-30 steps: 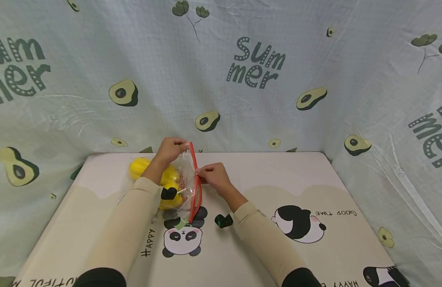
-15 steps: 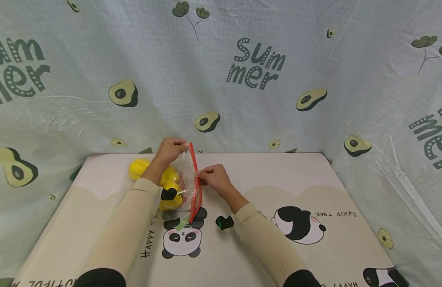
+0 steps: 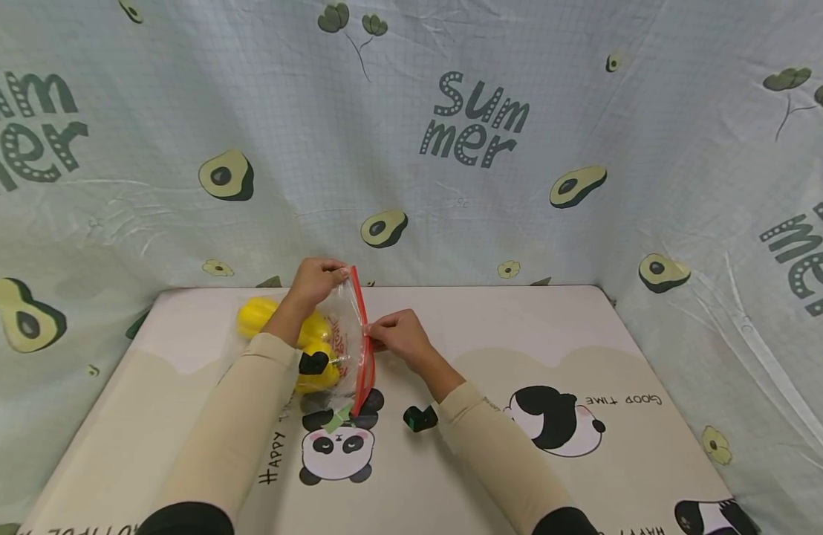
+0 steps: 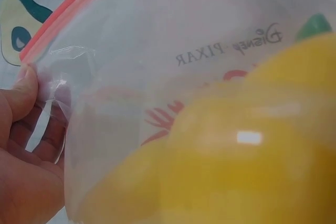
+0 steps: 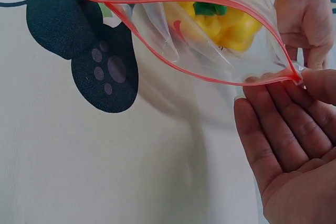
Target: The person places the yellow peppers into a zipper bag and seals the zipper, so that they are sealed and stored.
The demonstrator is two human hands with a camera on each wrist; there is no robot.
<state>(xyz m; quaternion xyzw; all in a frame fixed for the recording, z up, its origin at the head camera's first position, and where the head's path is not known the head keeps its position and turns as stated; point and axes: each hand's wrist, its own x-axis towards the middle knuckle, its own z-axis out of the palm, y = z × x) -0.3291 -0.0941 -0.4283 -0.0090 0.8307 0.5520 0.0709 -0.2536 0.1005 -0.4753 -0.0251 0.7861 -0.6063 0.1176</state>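
A clear zip bag with a red zip edge lies on its side, holding yellow bell peppers. At the far end of the edge, my left hand pinches the bag's corner. In the left wrist view, the thumb of this hand presses the clear film just below the red strip. My right hand pinches the zip edge partway along between thumb and fingertips. In the right wrist view, the bag's mouth gapes from that right hand to the near corner, and a green stem shows inside.
The pale table carries printed pandas and lettering. Behind it hangs a curtain with avocado prints. Small black devices sit near both sleeves, one by the right cuff.
My right hand has slid slightly along the red zip edge toward the near side. The left hand keeps its pinch at the far corner, and the peppers stay put.
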